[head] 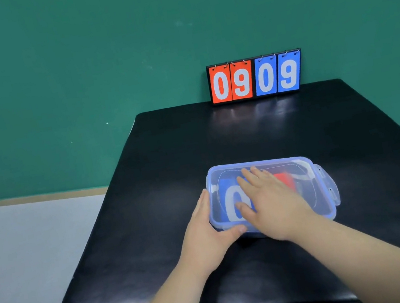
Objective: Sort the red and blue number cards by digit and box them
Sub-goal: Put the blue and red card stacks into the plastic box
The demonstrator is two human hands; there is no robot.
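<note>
A clear plastic box (319,199) with a blue-rimmed lid on top sits near the middle of the black table (151,213). Through the lid I see a blue card (228,199) with a white 0 and a red card (285,180) beside it. My right hand (271,200) lies flat on the lid with its fingers straight. My left hand (205,233) holds the box's left end, with its fingers along the side wall and its thumb on the near corner.
A flip scoreboard (256,77) stands at the table's far edge against the green wall, showing red 0 9 and blue 0 9. A lid clip (328,182) sticks out at the box's right end. Grey floor lies to the left.
</note>
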